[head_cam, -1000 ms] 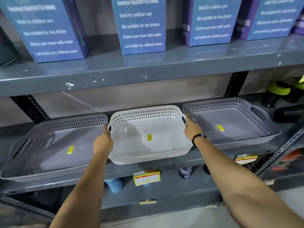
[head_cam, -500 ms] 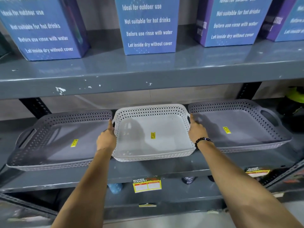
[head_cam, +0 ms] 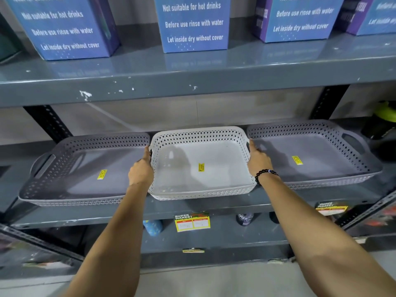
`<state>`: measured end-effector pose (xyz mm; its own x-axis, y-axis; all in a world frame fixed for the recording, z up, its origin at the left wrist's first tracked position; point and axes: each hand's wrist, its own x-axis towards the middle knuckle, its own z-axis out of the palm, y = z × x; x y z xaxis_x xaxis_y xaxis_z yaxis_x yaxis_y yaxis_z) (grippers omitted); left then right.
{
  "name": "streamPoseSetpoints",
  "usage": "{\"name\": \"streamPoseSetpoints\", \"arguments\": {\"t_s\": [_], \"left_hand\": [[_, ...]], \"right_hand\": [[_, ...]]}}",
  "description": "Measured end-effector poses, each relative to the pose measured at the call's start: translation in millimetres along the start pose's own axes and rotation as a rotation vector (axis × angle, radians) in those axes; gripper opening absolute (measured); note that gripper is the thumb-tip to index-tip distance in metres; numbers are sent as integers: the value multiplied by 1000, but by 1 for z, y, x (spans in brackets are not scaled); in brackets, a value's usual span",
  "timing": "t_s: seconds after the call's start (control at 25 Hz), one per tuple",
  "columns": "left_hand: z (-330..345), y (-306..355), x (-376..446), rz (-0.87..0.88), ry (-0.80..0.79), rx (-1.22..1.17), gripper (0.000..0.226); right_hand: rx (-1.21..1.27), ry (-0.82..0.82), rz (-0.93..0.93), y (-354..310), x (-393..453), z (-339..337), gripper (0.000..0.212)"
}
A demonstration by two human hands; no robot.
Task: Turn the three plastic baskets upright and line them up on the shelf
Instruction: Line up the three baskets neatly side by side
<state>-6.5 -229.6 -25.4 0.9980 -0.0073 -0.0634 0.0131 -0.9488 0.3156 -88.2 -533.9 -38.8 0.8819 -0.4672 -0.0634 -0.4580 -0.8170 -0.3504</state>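
Observation:
Three shallow perforated baskets stand upright in a row on the grey shelf (head_cam: 214, 207). A white basket (head_cam: 201, 146) is in the middle, a grey basket (head_cam: 70, 168) to its left and a second grey basket (head_cam: 321, 146) to its right. Each has a yellow sticker on its floor. My left hand (head_cam: 141, 170) grips the white basket's left handle and my right hand (head_cam: 258, 159), with a black bead bracelet on the wrist, grips its right handle. The white basket's front edge rests near the shelf's front lip.
An upper shelf (head_cam: 192, 82) overhangs the baskets and carries several blue printed boxes (head_cam: 194, 24). Dark bottles with green caps (head_cam: 383, 116) stand at the far right. Price tags (head_cam: 192, 221) hang on the shelf edge, with bottles (head_cam: 152, 227) below.
The white basket has slid a little further back on the shelf, between the two grey ones, with both hands still on its handles. The camera has tilted slightly.

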Motion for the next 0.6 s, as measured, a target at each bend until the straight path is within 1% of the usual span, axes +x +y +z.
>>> {"name": "streamPoseSetpoints", "arguments": {"t_s": [0.12, 0.36, 0.6], "left_hand": [[1, -3, -8, -7, -4, 0, 72], [-1, -5, -21, -4, 1, -23, 64], [0, -7, -23, -8, 0, -40, 66]], "right_hand": [[8, 8, 3, 3, -8, 1, 73], [9, 15, 4, 8, -19, 1, 73], [28, -7, 8, 10, -23, 1, 74]]}}
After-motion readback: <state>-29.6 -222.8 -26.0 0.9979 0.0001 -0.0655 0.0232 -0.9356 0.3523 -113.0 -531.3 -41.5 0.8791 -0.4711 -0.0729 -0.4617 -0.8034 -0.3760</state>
